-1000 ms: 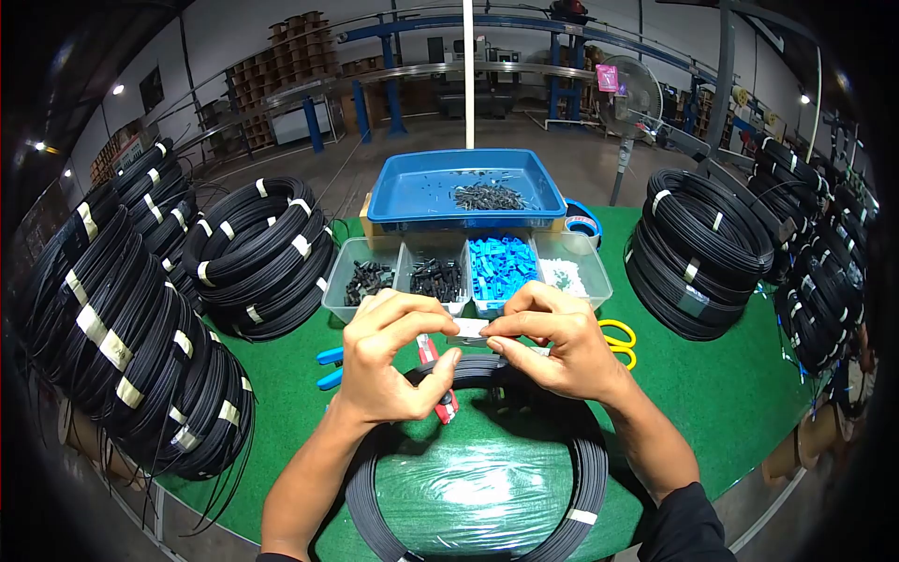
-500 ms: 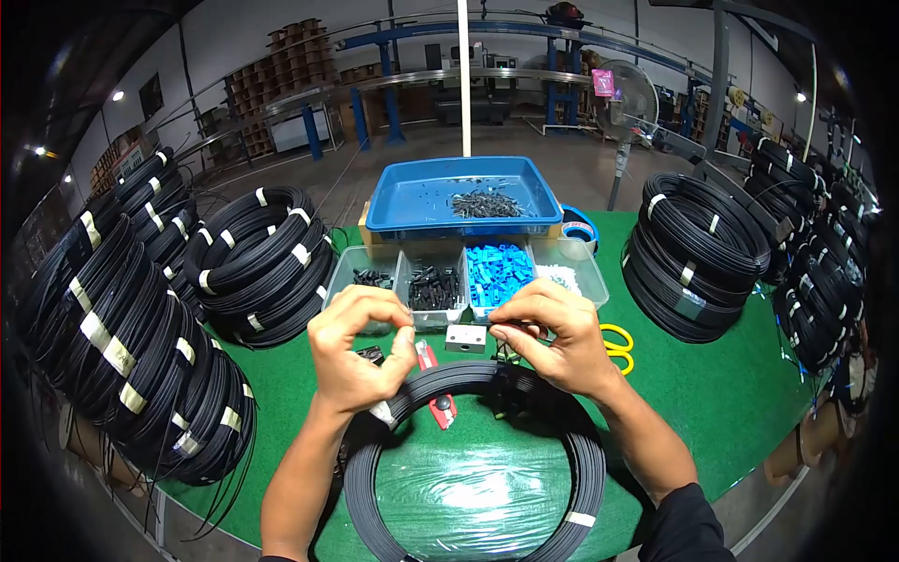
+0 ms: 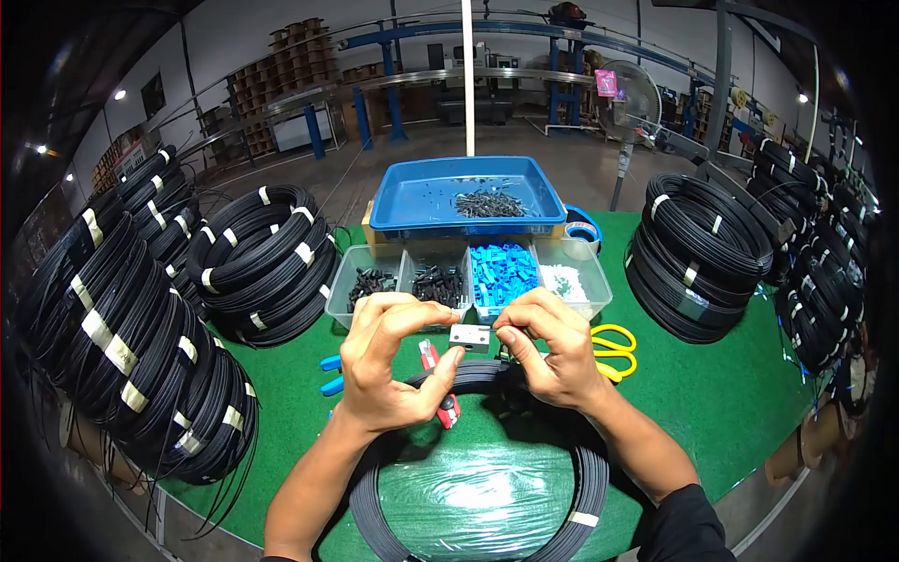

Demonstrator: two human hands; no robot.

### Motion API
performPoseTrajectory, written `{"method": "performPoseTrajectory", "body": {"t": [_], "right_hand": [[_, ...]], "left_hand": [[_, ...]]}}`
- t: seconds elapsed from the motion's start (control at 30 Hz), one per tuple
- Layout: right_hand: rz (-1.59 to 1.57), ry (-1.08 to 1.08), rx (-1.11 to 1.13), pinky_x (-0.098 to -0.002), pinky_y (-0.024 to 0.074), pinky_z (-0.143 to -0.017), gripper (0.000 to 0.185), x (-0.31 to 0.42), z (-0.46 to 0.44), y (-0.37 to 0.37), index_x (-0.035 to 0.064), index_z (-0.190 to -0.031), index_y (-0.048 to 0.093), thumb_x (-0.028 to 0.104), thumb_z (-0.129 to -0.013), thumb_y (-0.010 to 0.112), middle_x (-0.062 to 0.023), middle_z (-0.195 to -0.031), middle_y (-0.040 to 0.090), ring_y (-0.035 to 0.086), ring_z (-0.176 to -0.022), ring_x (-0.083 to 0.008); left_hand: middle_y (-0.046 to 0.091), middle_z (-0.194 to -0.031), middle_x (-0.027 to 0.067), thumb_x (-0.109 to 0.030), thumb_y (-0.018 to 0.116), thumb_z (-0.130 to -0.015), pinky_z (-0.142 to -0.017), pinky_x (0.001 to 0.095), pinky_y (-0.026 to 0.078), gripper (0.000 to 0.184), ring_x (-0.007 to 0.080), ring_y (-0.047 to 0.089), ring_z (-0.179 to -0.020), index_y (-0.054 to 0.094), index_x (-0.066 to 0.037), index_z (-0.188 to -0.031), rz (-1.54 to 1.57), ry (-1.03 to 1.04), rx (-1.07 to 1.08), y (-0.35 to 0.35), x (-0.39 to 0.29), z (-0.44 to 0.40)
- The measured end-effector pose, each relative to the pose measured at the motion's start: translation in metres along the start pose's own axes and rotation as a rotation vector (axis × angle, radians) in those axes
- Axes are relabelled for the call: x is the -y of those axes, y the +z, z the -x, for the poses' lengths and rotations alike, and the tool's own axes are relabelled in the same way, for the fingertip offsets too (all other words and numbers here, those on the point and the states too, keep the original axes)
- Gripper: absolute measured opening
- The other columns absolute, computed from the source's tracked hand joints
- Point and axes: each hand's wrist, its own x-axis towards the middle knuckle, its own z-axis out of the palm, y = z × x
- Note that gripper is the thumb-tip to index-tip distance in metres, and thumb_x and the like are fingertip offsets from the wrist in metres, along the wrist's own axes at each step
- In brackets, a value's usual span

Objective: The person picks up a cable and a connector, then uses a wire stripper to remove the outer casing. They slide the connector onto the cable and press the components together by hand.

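Pink label (image 3: pixel 606 83) on your pedestal fan (image 3: pixel 637 103): print too small to read. Green mat (image 3: pixel 702 403); grey floor (image 3: pixel 421 142) beyond. Your left hand (image 3: pixel 386 375) pinches the metal block (image 3: pixel 470 338), beyond the coil's (image 3: pixel 592 473) far rim; your right hand (image 3: pixel 560 361) apparently pinches a black strand.

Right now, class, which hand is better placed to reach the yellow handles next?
Probably the right hand: the yellow handles lie on its outer side, whereas the left hand is farther off, at the metal block.

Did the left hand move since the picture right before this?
Yes. The left hand moved right, toward the metal block, judged against the clear divided bin.
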Motion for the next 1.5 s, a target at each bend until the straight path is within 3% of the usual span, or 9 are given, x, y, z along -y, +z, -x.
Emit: {"method": "performPoseTrajectory", "body": {"t": [0.43,0.63,0.97,1.1,1.17,1.2,1.5], "right_hand": [[-0.154,0.231,0.319,-0.0369,0.0494,-0.073,0.017,0.008,-0.008,-0.019,-0.0014,-0.091,0.067,0.016,-0.091,0.067,-0.0122,-0.085,0.067,0.064,-0.079,-0.0265],[-0.130,0.230,0.346,-0.0397,0.0473,-0.080,0.018,0.008,-0.010,-0.020,-0.0002,-0.089,0.067,0.017,-0.091,0.067,-0.0122,-0.087,0.068,0.062,-0.087,-0.0273],[-0.141,0.231,0.378,-0.0381,0.0460,-0.081,0.016,-0.004,-0.013,-0.031,0.0005,-0.085,0.068,0.016,-0.089,0.067,-0.0091,-0.082,0.066,0.059,-0.087,-0.0245],[-0.184,0.256,0.384,-0.0375,0.0453,-0.081,0.015,-0.006,-0.014,-0.032,0.0006,-0.085,0.068,0.015,-0.088,0.069,-0.0081,-0.080,0.064,0.058,-0.086,-0.0227],[-0.172,0.242,0.392,-0.0374,0.0452,-0.082,0.015,-0.004,-0.013,-0.031,0.0008,-0.085,0.068,0.016,-0.088,0.069,-0.0085,-0.080,0.064,0.059,-0.086,-0.0232],[-0.173,0.243,0.394,-0.0374,0.0452,-0.082,0.015,-0.004,-0.012,-0.030,0.0008,-0.085,0.068,0.016,-0.088,0.069,-0.0085,-0.080,0.064,0.059,-0.086,-0.0232],[-0.179,0.225,0.415,-0.0384,0.0452,-0.083,0.017,-0.007,-0.010,-0.028,0.0015,-0.086,0.069,0.019,-0.087,0.070,-0.0089,-0.080,0.064,0.059,-0.087,-0.0241]], "left_hand": [[0.072,-0.088,0.0040,-0.004,0.070,-0.061,-0.080,0.0370,0.045,0.050,0.0234,0.061,-0.084,0.061,-0.006,-0.110,0.042,-0.045,0.061,-0.002,-0.006,0.000],[0.071,-0.078,0.0011,-0.002,0.071,-0.062,-0.078,0.0357,0.045,0.051,0.0218,0.062,-0.081,0.061,-0.006,-0.112,0.063,-0.046,0.068,0.003,-0.006,0.002],[0.067,-0.072,0.0037,0.000,0.069,-0.062,-0.075,0.0351,0.046,0.047,0.0213,0.062,-0.072,0.060,-0.006,-0.107,0.038,-0.134,0.018,-0.003,-0.003,0.003],[0.068,-0.077,0.0066,-0.005,0.071,-0.062,-0.078,0.0365,0.047,0.045,0.0244,0.062,-0.075,0.062,-0.005,-0.106,0.123,-0.194,0.030,-0.003,-0.011,-0.002],[0.068,-0.086,0.0091,-0.008,0.073,-0.063,-0.081,0.0379,0.048,0.039,0.0265,0.063,-0.082,0.066,-0.004,-0.101,0.038,-0.056,0.144,-0.001,-0.012,-0.009],[0.068,-0.096,0.0107,-0.010,0.075,-0.063,-0.083,0.0389,0.048,0.030,0.0283,0.063,-0.088,0.070,-0.006,-0.092,0.009,-0.105,0.147,0.001,-0.014,-0.006],[0.067,-0.098,0.0100,-0.007,0.073,-0.062,-0.076,0.0369,0.050,0.016,0.0268,0.063,-0.088,0.069,-0.007,-0.077,0.019,-0.120,0.103,0.006,-0.013,0.001]]}}
